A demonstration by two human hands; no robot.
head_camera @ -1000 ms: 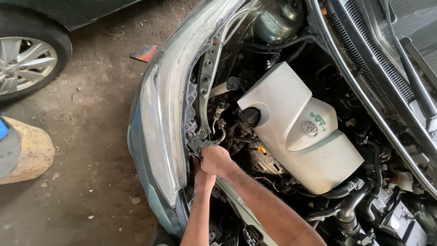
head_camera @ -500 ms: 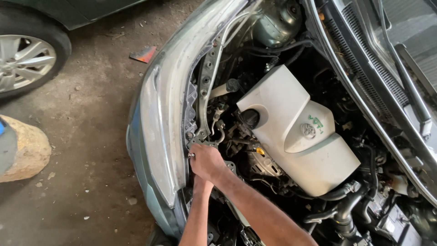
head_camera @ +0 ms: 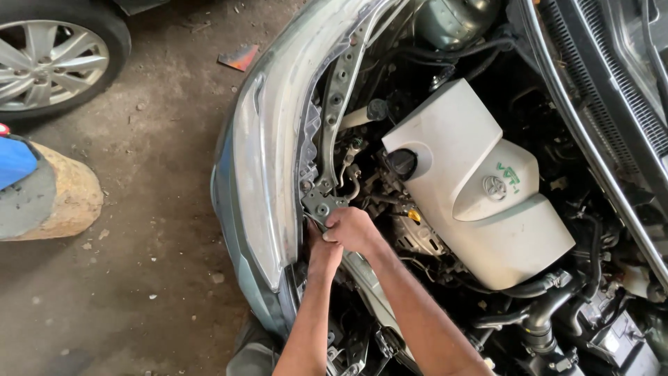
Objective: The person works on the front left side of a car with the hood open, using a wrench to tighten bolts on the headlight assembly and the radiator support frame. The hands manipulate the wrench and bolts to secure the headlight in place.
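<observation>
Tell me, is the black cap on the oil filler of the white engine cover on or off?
On. The round black cap sits in the filler opening at the near corner of the white engine cover, with no open hole showing.

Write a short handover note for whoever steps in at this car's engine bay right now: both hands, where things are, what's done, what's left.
Left hand: closed, low behind the front bumper, just under the metal latch bracket.
Right hand: closed at the bracket's lower edge, touching the left hand. What either one grips is hidden.
Bracket sits at the foot of the perforated centre brace. White engine cover and black oil filler cap are in place.
Done: hood is up.
Left: bracket appears still attached; both hands remain on it.
</observation>
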